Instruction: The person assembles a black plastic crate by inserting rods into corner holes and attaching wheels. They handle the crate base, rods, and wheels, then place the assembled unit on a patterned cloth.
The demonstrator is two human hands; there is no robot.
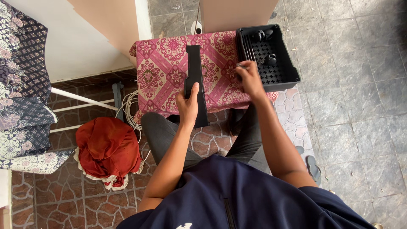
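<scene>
Grey stone-tile floor point(360, 106), brown patterned paving point(76, 199), white wall point(76, 46), daylight.

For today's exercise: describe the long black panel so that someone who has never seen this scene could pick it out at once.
Find the small table covered in pink patterned cloth, in front of the seated person. The panel lies along its middle, and the left hand grips its near end, which overhangs the table's edge. Unlike the black tray beside it, it is one flat, narrow strip, not a box.

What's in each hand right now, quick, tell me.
Left hand: closed on the black panel.
Right hand: at the black tray edge, pinching a small thing; what it is cannot be told.
</scene>
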